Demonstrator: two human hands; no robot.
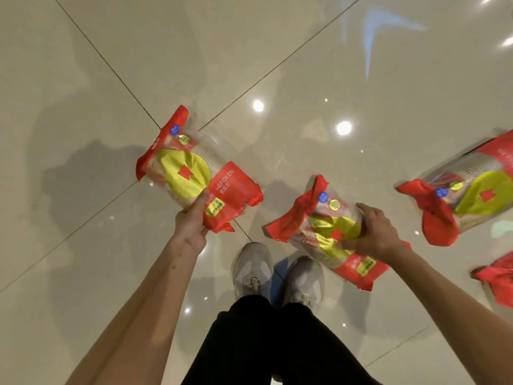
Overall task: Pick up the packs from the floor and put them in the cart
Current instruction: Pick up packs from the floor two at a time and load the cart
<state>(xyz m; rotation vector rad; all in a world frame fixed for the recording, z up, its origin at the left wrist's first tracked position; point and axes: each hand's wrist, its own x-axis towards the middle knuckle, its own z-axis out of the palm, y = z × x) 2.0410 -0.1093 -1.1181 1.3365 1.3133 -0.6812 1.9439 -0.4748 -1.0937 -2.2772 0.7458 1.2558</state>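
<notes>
Two red-and-yellow packs are in the person's grasp above the glossy tiled floor (pixel 83 79): the left-hand pack (pixel 194 170) sits out in front, over a crossing of the tile joints, and the left hand (pixel 191 226) grips its lower red end, thumb laid along the front face with the other fingers hidden behind it; the right-hand pack (pixel 319 234) lies lower and to the right, tilted with its tied red top toward the upper left, and the right hand (pixel 372 232) clasps it from the right side, fingers curled over the clear wrap and the yellow panel. Whether this second pack touches the floor or is held just off it cannot be told. Farther right a third pack (pixel 466 190) lies on the tiles at the frame edge, and below it the red end of a fourth pack (pixel 497 279) pokes in. Between the arms stand two pale sneakers (pixel 252 268) under black trousers (pixel 266 345), with ceiling lights mirrored in the floor
</notes>
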